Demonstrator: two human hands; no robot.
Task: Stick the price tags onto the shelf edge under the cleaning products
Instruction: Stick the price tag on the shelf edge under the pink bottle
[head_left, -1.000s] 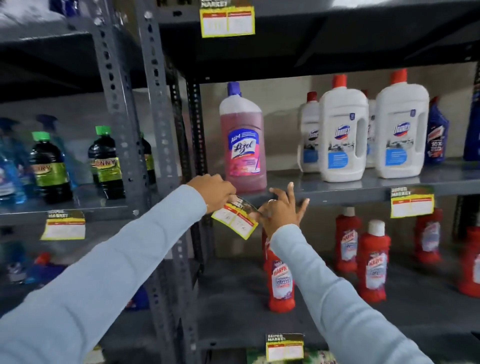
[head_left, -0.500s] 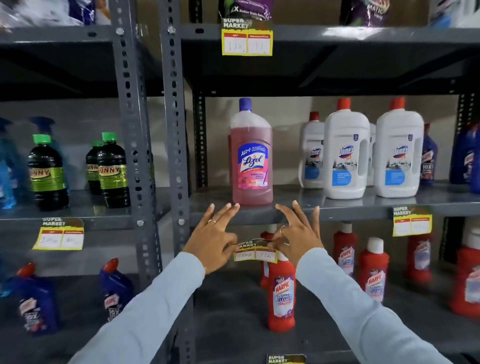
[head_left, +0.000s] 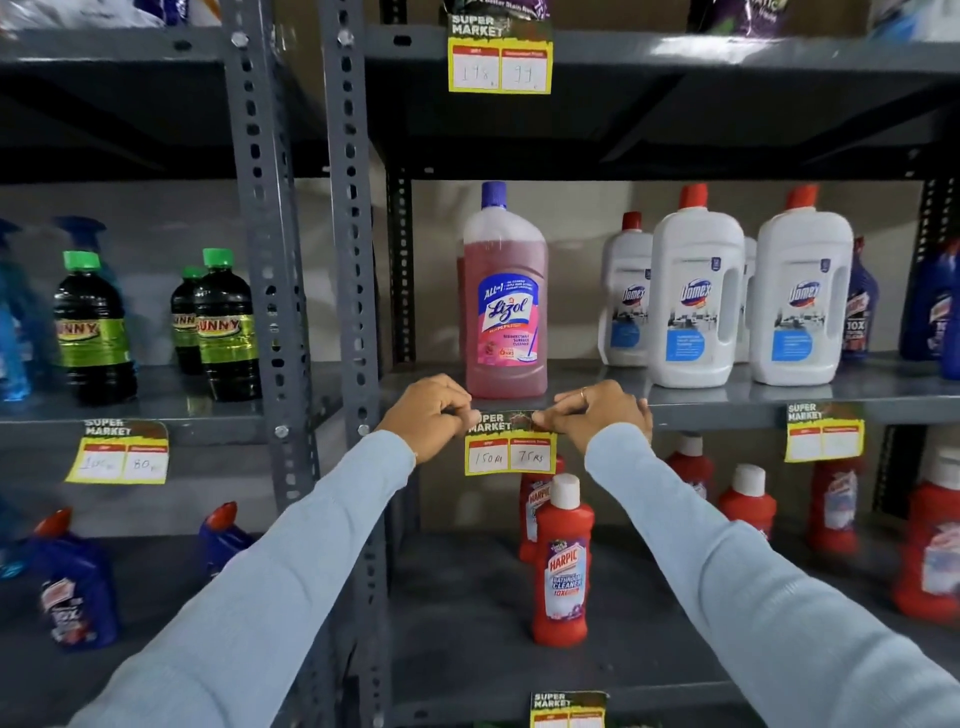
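A yellow-bordered price tag (head_left: 510, 448) reading 150 and 75 hangs flat against the grey shelf edge (head_left: 717, 410), directly below a pink Lizol bottle (head_left: 506, 296). My left hand (head_left: 428, 415) pinches the tag's top left corner with curled fingers. My right hand (head_left: 597, 413), wearing a ring, presses the top right corner against the shelf edge. Both sleeves are light blue.
Other tags hang at the left shelf (head_left: 120, 453), right (head_left: 825, 432), top (head_left: 500, 56) and bottom (head_left: 569, 709). White Domex bottles (head_left: 696, 291) stand right of the Lizol, red Harpic bottles (head_left: 563, 561) below, dark Sunny bottles (head_left: 226, 327) left. Perforated grey uprights (head_left: 353, 260) divide the racks.
The tag went from tilted and held loosely in front of the shelf to level against the shelf edge. Both hands closed from spread fingers onto its top corners.
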